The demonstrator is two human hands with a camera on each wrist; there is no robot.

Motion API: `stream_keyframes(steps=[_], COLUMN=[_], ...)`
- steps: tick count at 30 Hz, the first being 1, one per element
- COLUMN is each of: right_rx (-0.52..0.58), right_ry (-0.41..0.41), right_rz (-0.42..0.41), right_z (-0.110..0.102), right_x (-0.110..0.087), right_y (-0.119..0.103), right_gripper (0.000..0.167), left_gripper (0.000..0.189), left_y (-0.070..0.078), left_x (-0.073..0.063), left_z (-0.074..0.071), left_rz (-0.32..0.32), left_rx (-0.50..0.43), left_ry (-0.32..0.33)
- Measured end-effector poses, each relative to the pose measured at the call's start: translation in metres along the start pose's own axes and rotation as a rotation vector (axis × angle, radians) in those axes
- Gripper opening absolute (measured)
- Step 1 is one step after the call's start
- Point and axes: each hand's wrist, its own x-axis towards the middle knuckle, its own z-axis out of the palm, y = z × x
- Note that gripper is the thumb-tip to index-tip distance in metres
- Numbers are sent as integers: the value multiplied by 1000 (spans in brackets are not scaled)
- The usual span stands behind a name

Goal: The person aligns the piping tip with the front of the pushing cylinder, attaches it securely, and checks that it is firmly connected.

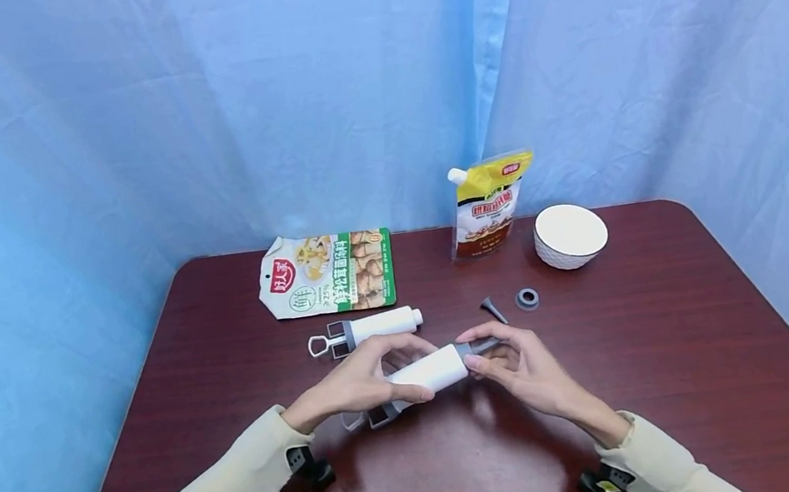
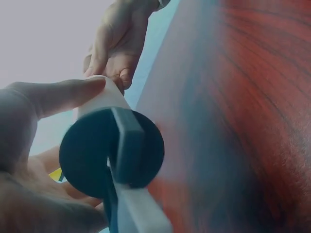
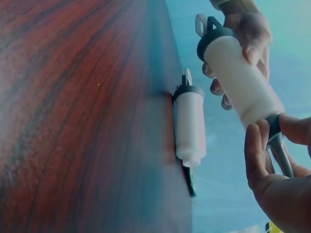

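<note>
Above the table, my left hand grips the white barrel of an icing syringe, thumb on the near side. The syringe is tilted, its grey cap and looped plunger handle toward the left. My right hand pinches the grey collar at the other end, from which a narrow grey nozzle sticks out. Whether the collar is fully seated cannot be told. A second icing syringe without a nozzle lies just behind my left hand.
Behind my right hand lie a loose grey nozzle and a grey ring collar. A yellow-and-brown spouted pouch and a white bowl stand at the back right. A green-and-white food packet lies at the back left, near the blue curtain.
</note>
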Motion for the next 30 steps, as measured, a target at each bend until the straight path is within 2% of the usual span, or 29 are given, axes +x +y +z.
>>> stream_keyframes(steps=[3,6,9,11,15,21,25,30], right_rx=[-6,-3,-15,-32,-96,-91,-56,-10], right_ry=[19,47,75,85,78,76,12,-82], right_rz=[16,58,118,153,174,88,57,71], right_z=[3,6,9,9,5,1,-2,-6], right_x=[1,1,2,2,4,4,0,-4], right_y=[2,4,5,4,2,4,4,1], right_gripper=[23,23,26,27,25,17,21,31], left_gripper=[43,44,46,46,45,44,43,43], left_y=[2,7,11,12,9,5,4,2], left_x=[0,0,-1,-1,-1,-2,-3,-6], left_z=[3,6,8,9,10,11,10,6], left_rz=[29,82,103,99,76,36,10,-8], left_rx=[45,175,302,333,283,185,142,98], left_ry=[28,79,121,127,103,62,49,26])
